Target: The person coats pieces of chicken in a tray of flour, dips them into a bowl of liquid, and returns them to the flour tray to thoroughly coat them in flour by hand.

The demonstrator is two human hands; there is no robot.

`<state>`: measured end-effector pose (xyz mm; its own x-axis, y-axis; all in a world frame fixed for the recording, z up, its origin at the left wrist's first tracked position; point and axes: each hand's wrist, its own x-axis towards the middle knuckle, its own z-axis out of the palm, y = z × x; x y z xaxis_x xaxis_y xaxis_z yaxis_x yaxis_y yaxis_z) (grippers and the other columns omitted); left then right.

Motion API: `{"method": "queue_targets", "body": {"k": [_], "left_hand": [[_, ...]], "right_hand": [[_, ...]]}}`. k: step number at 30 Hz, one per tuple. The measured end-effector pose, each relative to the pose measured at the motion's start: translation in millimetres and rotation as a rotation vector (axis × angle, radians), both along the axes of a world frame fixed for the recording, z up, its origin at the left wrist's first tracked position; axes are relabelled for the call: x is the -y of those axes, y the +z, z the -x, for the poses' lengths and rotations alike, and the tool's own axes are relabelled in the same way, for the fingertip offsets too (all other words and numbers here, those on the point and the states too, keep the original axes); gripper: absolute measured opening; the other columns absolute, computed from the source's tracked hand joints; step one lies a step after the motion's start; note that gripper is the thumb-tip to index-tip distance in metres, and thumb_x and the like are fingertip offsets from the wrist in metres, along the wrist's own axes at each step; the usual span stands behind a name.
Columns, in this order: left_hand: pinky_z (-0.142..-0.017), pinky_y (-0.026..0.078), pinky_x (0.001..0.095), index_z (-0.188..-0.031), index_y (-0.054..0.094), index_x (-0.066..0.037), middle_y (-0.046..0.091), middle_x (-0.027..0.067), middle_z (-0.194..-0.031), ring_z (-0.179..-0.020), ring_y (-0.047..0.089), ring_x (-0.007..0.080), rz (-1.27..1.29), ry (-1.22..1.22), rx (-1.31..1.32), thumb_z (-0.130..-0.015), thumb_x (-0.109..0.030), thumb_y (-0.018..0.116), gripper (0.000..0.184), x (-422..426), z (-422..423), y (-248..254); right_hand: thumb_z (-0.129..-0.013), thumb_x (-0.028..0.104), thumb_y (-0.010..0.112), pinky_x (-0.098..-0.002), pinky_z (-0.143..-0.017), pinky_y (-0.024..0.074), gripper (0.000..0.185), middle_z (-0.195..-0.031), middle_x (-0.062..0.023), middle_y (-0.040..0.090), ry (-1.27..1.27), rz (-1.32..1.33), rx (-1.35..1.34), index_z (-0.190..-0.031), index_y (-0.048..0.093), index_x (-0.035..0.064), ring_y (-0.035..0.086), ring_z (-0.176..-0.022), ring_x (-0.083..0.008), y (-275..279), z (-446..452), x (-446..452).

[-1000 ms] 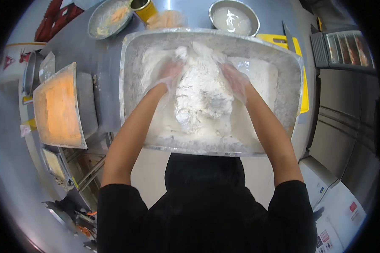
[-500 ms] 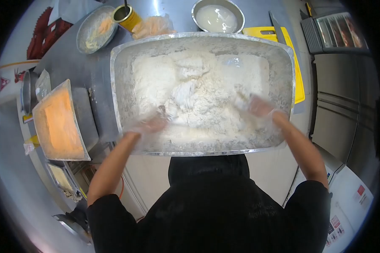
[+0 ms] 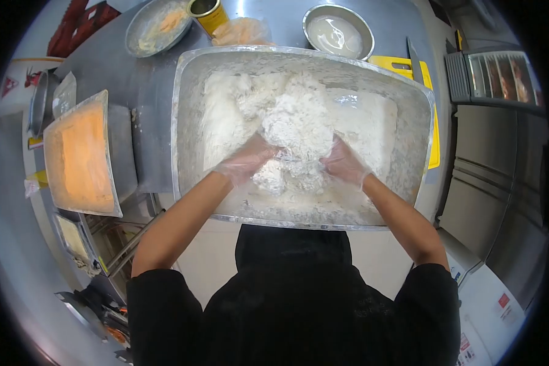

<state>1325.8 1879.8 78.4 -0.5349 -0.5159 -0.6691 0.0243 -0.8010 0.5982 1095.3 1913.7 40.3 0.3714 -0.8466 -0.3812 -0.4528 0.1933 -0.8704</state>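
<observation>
A large metal tub (image 3: 183, 122) holds white flour (image 3: 366, 131), with lumpy pieces coated in it; what is under the coating I cannot make out. My left hand (image 3: 259, 157), in a clear plastic glove, cups the left side of a raised heap of floured pieces (image 3: 299, 125). On the heap's right side my right hand (image 3: 343, 163), gloved the same way, presses in from across. The fingers of both hands are partly buried in flour. A smaller floury clump (image 3: 269, 178) lies between my wrists, nearer to me.
Behind the tub stand a bowl of pale liquid (image 3: 335, 38), a yellow tin (image 3: 208, 17), a plastic bag (image 3: 241, 32) and a floury bowl (image 3: 158, 29). A knife (image 3: 415, 60) rests on a yellow cutting board (image 3: 434, 146) at right. An orange-powder container (image 3: 79, 158) is at left.
Both hands have moved inward from the tub's sides to the middle. Flour and coated pieces are now gathered into a raised heap between them. The view has shifted slightly.
</observation>
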Motion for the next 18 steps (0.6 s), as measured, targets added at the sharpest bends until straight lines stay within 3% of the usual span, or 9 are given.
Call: {"method": "queue_targets", "body": {"k": [1, 3, 6, 10, 12, 14, 16, 17, 18], "left_hand": [[-0.106, 0.038, 0.0378, -0.139, 0.038, -0.008, 0.047, 0.0102, -0.137, -0.128, 0.042, 0.0221, 0.086, 0.011, -0.007, -0.082, -0.020, 0.071, 0.067, 1.4, 1.6, -0.1], [-0.104, 0.040, 0.0374, -0.137, 0.042, -0.008, 0.050, 0.0100, -0.134, -0.128, 0.041, 0.0208, 0.261, 0.028, -0.021, -0.079, -0.017, 0.074, 0.066, 3.3, 2.9, 2.0], [-0.104, 0.040, 0.0382, -0.137, 0.042, -0.008, 0.049, 0.0132, -0.135, -0.128, 0.043, 0.0233, 0.690, -0.281, 0.237, -0.074, -0.007, 0.075, 0.070, 8.3, -0.9, 66.4], [-0.101, 0.042, 0.0394, -0.136, 0.044, -0.006, 0.049, 0.0177, -0.133, -0.119, 0.050, 0.0268, 1.129, -0.284, 0.422, -0.077, -0.010, 0.072, 0.066, 15.3, -42.0, 40.6], [-0.099, 0.042, 0.0407, -0.138, 0.041, -0.004, 0.051, 0.0196, -0.130, -0.113, 0.054, 0.0289, 1.152, -0.082, 0.555, -0.079, -0.013, 0.069, 0.065, 40.9, -57.6, 22.2], [-0.097, 0.043, 0.0406, -0.137, 0.041, -0.001, 0.054, 0.0204, -0.125, -0.110, 0.055, 0.0297, 0.554, -0.110, 0.779, -0.084, -0.021, 0.064, 0.061, 73.1, -58.8, -13.2], [-0.095, 0.044, 0.0396, -0.136, 0.041, 0.002, 0.057, 0.0210, -0.121, -0.108, 0.056, 0.0301, 0.382, 0.051, 0.781, -0.087, -0.030, 0.059, 0.061, 73.7, -49.0, -38.9], [-0.094, 0.044, 0.0386, -0.135, 0.042, 0.003, 0.057, 0.0212, -0.120, -0.107, 0.057, 0.0302, 0.509, 0.217, 0.681, -0.088, -0.034, 0.058, 0.061, 68.0, -23.4, -50.4], [-0.092, 0.045, 0.0380, -0.133, 0.044, 0.002, 0.058, 0.0205, -0.119, -0.107, 0.057, 0.0294, 0.540, 0.211, 0.693, -0.091, -0.036, 0.055, 0.058, 66.0, -10.1, -51.9]], "right_hand": [[-0.077, 0.005, 0.062, -0.0390, -0.091, 0.0444, 0.049, -0.111, -0.0187, 0.055, -0.201, -0.088, 0.201, -0.123, 0.048, 0.0001, 0.053, -0.094, -0.0337, 22.2, -3.7, 2.5], [-0.071, 0.000, 0.064, -0.0372, -0.087, 0.0471, 0.056, -0.112, -0.0187, 0.056, -0.039, -0.044, -0.050, -0.125, 0.048, 0.0018, 0.055, -0.094, -0.0332, 68.5, 0.7, 21.0], [-0.072, -0.002, 0.063, -0.0354, -0.090, 0.0473, 0.055, -0.119, -0.0174, 0.057, 0.154, 0.113, -0.304, -0.125, 0.050, 0.0029, 0.057, -0.102, -0.0285, 96.9, 4.8, 27.3], [-0.075, 0.000, 0.061, -0.0377, -0.093, 0.0483, 0.052, -0.122, -0.0159, 0.057, 0.162, 0.228, -0.430, -0.126, 0.051, 0.0020, 0.058, -0.110, -0.0276, 100.6, 23.2, 26.8], [-0.080, 0.009, 0.061, -0.0415, -0.101, 0.0417, 0.057, -0.124, -0.0181, 0.054, -0.133, -0.027, -0.210, -0.133, 0.044, 0.0003, 0.052, -0.118, -0.0293, 77.9, 47.4, 49.3], [-0.084, 0.017, 0.060, -0.0392, -0.107, 0.0350, 0.059, -0.127, -0.0171, 0.051, -0.291, -0.143, -0.028, -0.137, 0.040, 0.0007, 0.045, -0.125, -0.0270, 49.6, 49.5, 68.6], [-0.088, 0.025, 0.057, -0.0364, -0.109, 0.0308, 0.058, -0.132, -0.0148, 0.047, -0.307, -0.168, 0.035, -0.138, 0.039, 0.0018, 0.041, -0.128, -0.0248, 15.8, 35.5, 82.9], [-0.090, 0.029, 0.055, -0.0350, -0.111, 0.0287, 0.058, -0.135, -0.0136, 0.046, -0.315, -0.182, 0.063, -0.139, 0.038, 0.0024, 0.038, -0.130, -0.0238, -0.3, 27.4, 89.0], [-0.092, 0.032, 0.054, -0.0336, -0.112, 0.0266, 0.058, -0.137, -0.0124, 0.044, -0.323, -0.202, 0.091, -0.139, 0.038, 0.0030, 0.036, -0.132, -0.0227, -14.7, 19.7, 91.3]]}}
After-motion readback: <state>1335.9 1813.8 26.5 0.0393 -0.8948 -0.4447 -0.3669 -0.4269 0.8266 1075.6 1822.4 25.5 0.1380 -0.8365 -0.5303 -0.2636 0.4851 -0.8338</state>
